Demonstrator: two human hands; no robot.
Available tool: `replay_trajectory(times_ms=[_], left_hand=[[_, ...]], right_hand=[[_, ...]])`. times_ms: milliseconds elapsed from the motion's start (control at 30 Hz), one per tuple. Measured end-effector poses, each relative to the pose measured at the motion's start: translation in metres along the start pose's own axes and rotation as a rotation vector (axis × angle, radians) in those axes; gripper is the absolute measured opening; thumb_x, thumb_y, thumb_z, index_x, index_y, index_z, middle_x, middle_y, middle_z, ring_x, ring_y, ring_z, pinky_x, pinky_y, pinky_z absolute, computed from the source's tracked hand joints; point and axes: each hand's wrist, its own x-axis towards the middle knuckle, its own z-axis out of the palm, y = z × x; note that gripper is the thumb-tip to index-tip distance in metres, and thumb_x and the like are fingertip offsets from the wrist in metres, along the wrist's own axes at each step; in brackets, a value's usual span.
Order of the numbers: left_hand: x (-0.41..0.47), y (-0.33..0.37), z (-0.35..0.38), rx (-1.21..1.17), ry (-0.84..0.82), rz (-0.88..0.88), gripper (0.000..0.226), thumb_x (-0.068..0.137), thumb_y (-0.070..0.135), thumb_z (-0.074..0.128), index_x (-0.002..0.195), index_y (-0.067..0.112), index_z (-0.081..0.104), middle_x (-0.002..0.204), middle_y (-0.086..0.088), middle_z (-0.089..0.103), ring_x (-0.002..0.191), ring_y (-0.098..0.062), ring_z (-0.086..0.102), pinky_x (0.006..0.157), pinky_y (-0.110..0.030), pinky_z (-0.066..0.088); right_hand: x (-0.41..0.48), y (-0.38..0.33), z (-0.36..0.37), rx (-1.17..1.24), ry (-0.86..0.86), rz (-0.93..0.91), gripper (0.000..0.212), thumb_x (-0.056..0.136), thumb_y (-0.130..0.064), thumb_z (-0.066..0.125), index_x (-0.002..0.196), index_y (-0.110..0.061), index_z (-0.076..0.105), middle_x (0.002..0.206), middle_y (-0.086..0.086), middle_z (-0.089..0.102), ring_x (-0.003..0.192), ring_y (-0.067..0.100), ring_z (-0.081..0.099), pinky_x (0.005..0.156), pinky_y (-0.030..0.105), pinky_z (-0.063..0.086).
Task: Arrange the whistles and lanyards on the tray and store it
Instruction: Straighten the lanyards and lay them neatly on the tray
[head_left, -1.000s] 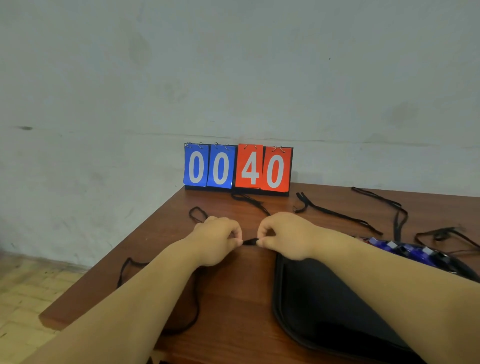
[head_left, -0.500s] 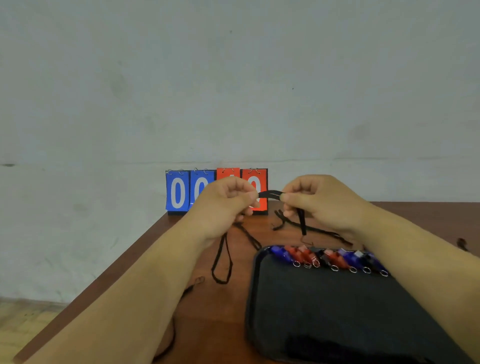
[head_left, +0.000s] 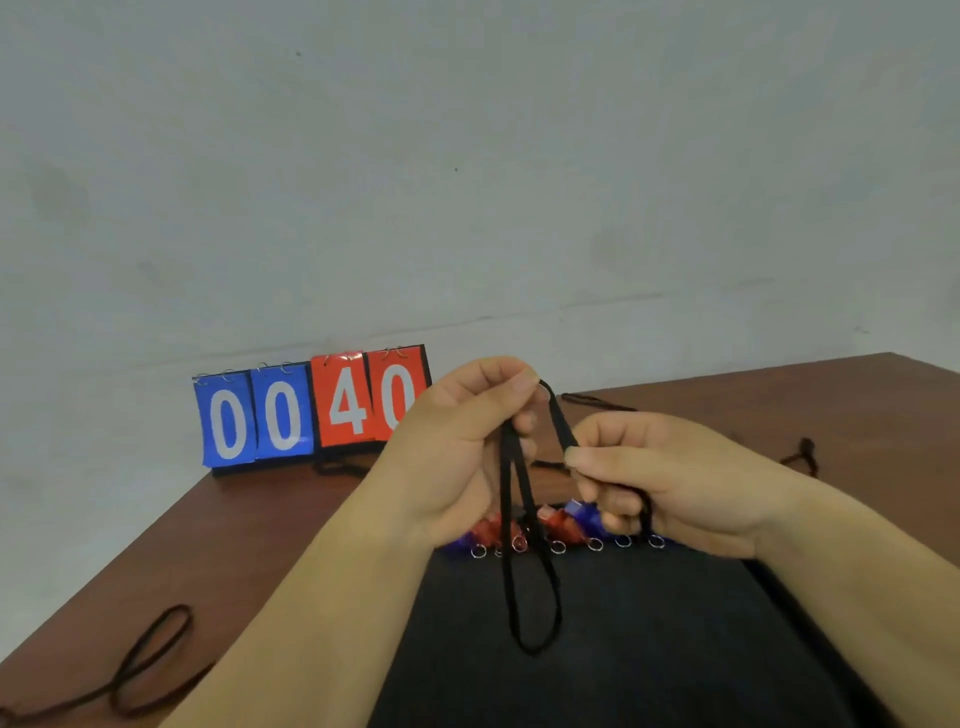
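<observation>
Matt black tray (head_left: 675, 649), glossy plastic whistles (head_left: 558, 522), smooth brown wooden table (head_left: 270, 525).

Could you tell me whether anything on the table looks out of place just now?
Yes: loose lanyards lie scattered on the table, off the tray, one tangled at the near left corner, another bunched at the far right. The whistles sit in a neat row on the tray.

The left grip (head_left: 457, 447) and right grip (head_left: 675, 483) each pinch one black lanyard (head_left: 560, 418), close together. Its loop hangs below them over the black tray (head_left: 675, 649). Whistles (head_left: 558, 522) line up just under both grips. A scoreboard (head_left: 311, 410) stands beyond the left grip on the bench (head_left: 260, 519).
</observation>
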Motion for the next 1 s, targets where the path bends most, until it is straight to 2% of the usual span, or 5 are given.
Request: replay_trajectory(times_ms=[433, 533, 700, 867, 1000], left_hand=[[-0.007, -0.032, -0.035, -0.093, -0.019, 0.021, 0.023, 0.083, -0.002, 0.061, 0.089, 0.016, 0.074, 0.090, -0.008, 0.073, 0.072, -0.013, 0.067, 0.065, -0.026, 0.059], [-0.010, -0.033, -0.036, -0.102, -0.016, 0.033, 0.022, 0.082, -0.001, 0.062, 0.088, 0.016, 0.073, 0.087, -0.006, 0.072, 0.072, -0.012, 0.067, 0.065, -0.025, 0.059], [-0.010, -0.037, -0.031, -0.115, -0.006, 0.037, 0.019, 0.083, -0.001, 0.060, 0.091, 0.014, 0.068, 0.084, -0.005, 0.072, 0.071, -0.012, 0.068, 0.065, -0.026, 0.060], [-0.009, -0.037, -0.035, -0.119, -0.021, 0.042, 0.018, 0.083, 0.000, 0.063, 0.090, 0.016, 0.070, 0.084, -0.004, 0.071, 0.072, -0.011, 0.068, 0.067, -0.027, 0.060], [-0.008, -0.033, -0.039, -0.065, 0.055, 0.048, 0.021, 0.085, 0.005, 0.062, 0.080, 0.021, 0.075, 0.083, -0.002, 0.071, 0.065, -0.009, 0.063, 0.060, -0.026, 0.057]], right_hand=[[0.013, 0.039, 0.002, -0.016, -0.067, 0.009, 0.022, 0.094, -0.016, 0.067, 0.106, 0.002, 0.068, 0.066, -0.004, 0.062, 0.058, 0.008, 0.053, 0.074, 0.027, 0.055], [0.010, 0.038, 0.006, 0.011, -0.112, 0.018, 0.010, 0.089, -0.019, 0.069, 0.091, -0.009, 0.070, 0.083, 0.003, 0.073, 0.054, 0.007, 0.051, 0.076, 0.027, 0.058], [0.008, 0.041, 0.011, 0.013, -0.183, 0.038, 0.013, 0.097, -0.018, 0.063, 0.084, -0.020, 0.065, 0.055, -0.010, 0.055, 0.053, 0.008, 0.043, 0.084, 0.033, 0.058], [0.004, 0.037, 0.013, -0.033, -0.234, 0.025, 0.011, 0.104, -0.018, 0.052, 0.103, -0.012, 0.060, 0.066, -0.014, 0.070, 0.055, 0.007, 0.040, 0.080, 0.031, 0.053], [0.004, 0.037, 0.003, 0.056, -0.220, 0.011, 0.018, 0.101, -0.017, 0.055, 0.085, -0.016, 0.064, 0.069, -0.003, 0.063, 0.051, 0.007, 0.039, 0.071, 0.030, 0.050]])
